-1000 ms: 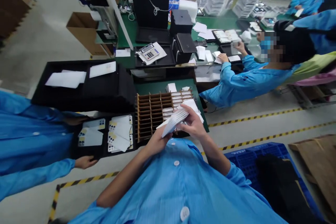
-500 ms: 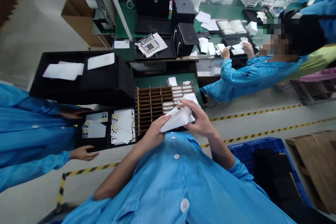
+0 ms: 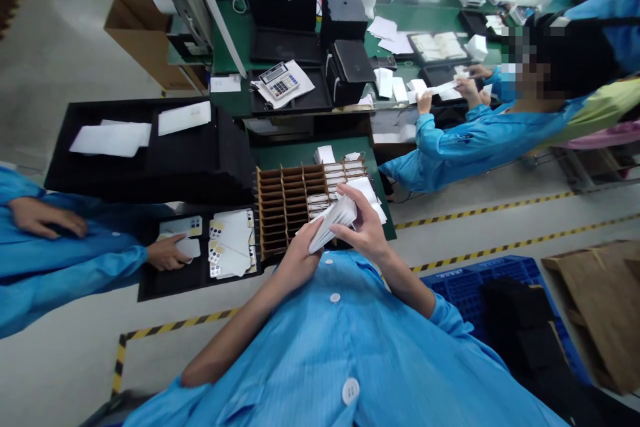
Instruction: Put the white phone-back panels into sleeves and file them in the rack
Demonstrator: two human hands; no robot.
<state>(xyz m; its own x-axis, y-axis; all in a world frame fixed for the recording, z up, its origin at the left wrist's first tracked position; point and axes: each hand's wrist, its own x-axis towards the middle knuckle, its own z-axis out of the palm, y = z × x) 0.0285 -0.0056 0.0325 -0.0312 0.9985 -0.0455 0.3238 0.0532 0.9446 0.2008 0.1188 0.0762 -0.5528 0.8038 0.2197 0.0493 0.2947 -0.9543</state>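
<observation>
A fanned stack of thin white paper sleeves (image 3: pixel 331 221) is held between both hands, in front of my blue shirt. My left hand (image 3: pixel 301 256) is closed on the stack's lower left end. At its upper right end, my right hand (image 3: pixel 367 228) grips it with the thumb on the near side and the fingers over the far edge. Just beyond the hands lies a brown cardboard divider box (image 3: pixel 291 210). Its left cells look bare, while white pieces fill several cells on the right. Loose white paper (image 3: pixel 364 192) rests by the box's right side, partly behind my right hand.
On the left, a co-worker's hand (image 3: pixel 169 253) touches white phone-back-shaped pieces in a black tray (image 3: pixel 205 273). Black stacked trays (image 3: pixel 235 153) stand behind it. A calculator (image 3: pixel 280 81) lies on the green bench. Another co-worker (image 3: pixel 465 133) handles white paper at right. A blue pallet (image 3: pixel 465 287) is on the floor.
The stack has turned steeper in my hands, and its sheets are fanned at the upper end. The left co-worker's hand has moved onto the pieces in the tray.
</observation>
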